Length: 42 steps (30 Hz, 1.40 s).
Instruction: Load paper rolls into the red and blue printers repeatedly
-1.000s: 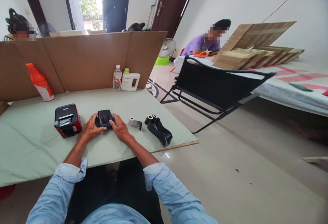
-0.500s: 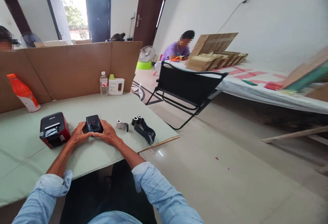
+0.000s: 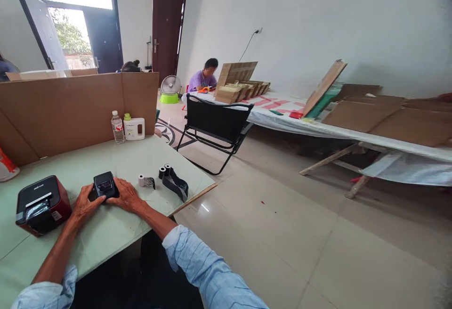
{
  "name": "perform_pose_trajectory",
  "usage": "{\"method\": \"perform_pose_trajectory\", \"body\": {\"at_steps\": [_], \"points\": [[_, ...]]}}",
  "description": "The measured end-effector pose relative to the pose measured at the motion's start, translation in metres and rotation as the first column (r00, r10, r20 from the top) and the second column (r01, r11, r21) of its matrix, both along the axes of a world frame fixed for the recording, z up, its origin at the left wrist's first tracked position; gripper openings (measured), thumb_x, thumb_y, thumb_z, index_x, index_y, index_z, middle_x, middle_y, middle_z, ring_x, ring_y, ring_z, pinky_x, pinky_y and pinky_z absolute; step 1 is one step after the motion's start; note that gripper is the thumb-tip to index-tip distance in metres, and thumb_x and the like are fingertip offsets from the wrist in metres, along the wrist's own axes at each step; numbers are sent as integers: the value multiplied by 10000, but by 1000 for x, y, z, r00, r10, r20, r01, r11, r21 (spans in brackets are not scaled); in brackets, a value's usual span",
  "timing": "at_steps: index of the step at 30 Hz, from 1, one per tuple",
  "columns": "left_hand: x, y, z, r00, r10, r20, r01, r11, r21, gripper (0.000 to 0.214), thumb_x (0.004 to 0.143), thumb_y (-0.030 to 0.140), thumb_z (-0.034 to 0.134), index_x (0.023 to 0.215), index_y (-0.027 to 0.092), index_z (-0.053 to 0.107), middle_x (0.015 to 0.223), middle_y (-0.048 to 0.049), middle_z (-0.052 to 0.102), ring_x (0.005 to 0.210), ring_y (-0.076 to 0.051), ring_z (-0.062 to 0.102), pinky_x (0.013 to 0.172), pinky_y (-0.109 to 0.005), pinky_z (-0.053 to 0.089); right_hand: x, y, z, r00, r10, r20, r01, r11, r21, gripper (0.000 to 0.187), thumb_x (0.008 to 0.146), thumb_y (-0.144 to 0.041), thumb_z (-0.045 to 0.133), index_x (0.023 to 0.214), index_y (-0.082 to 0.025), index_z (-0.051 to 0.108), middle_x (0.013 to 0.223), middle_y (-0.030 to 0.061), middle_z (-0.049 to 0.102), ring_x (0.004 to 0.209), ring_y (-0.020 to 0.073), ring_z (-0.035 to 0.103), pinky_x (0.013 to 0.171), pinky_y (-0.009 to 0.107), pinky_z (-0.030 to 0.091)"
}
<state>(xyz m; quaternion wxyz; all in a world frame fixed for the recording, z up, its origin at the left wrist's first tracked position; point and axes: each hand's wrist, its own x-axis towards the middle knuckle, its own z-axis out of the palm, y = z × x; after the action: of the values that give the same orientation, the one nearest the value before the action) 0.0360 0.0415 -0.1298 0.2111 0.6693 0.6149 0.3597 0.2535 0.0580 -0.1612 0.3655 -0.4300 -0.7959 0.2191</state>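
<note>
A small black box-shaped device [image 3: 105,184] with a glossy front rests on the pale table between my hands. My left hand [image 3: 84,202] is closed on its left side, thumb along the near edge. From the right, my right hand [image 3: 123,195] grips the same device, its thumb close to the other. Left of my hands stands a black and red printer [image 3: 41,205] with a glossy strip at its front. Just right of my hands lies a small white roll [image 3: 141,180] with a dark printed tail. Beside it are two black rolls [image 3: 165,171] with a long dark strip unrolled.
A tall cardboard panel [image 3: 81,111] stands along the table's back. Before it are a water bottle [image 3: 117,127] and a white jug [image 3: 134,128]; an orange bottle [image 3: 6,165] is at left. A black folding chair [image 3: 217,120] stands beyond. Another person [image 3: 203,78] sits at the far table.
My view has swung to the right, so the table's things sit further left in the picture. Both hands stay on the black device.
</note>
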Motion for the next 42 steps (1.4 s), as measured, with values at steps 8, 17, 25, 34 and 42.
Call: {"method": "perform_pose_trajectory", "body": {"at_steps": [8,17,25,34,42], "points": [[-13,29,18,992,109,59,-103,989,-109,341,714,422,614,934,235,796,973,-60,815,1122,-355,722,865,-403,608,1,1,4,1000,8,23,-8,1000,-13,965,825,-528,870,1586,-186,385,1562,204,550,1447,373,532,1191,539,433],[-1,47,18,955,238,179,-201,958,-203,410,719,281,614,1091,159,735,924,-74,791,602,-176,643,424,-234,431,-1,6,-2,1000,-2,31,2,1000,-11,994,816,-537,875,1599,-194,368,1569,202,544,1439,380,538,1176,544,446],[3,43,21,843,241,482,-111,953,-282,489,662,186,691,1147,141,730,827,-37,742,559,-127,593,433,-207,398,-1,5,-1,1000,-6,29,7,1000,-18,979,824,-538,873,1595,-215,364,1580,191,534,1453,363,524,1191,527,427],[-4,49,14,793,223,566,-49,951,-306,573,635,141,737,1207,123,756,754,-11,703,555,-107,555,447,-194,346,-1,2,4,999,-7,34,7,1000,-18,939,835,-525,865,1575,-216,376,1568,165,548,1444,343,526,1178,492,428],[2,39,11,794,200,574,-9,948,-319,615,682,79,721,1295,123,741,714,-11,707,552,-107,569,471,-182,354,-2,0,-11,999,-26,46,29,998,-63,995,832,-471,845,1636,-201,325,1542,205,570,1416,365,544,1158,522,426]]}}
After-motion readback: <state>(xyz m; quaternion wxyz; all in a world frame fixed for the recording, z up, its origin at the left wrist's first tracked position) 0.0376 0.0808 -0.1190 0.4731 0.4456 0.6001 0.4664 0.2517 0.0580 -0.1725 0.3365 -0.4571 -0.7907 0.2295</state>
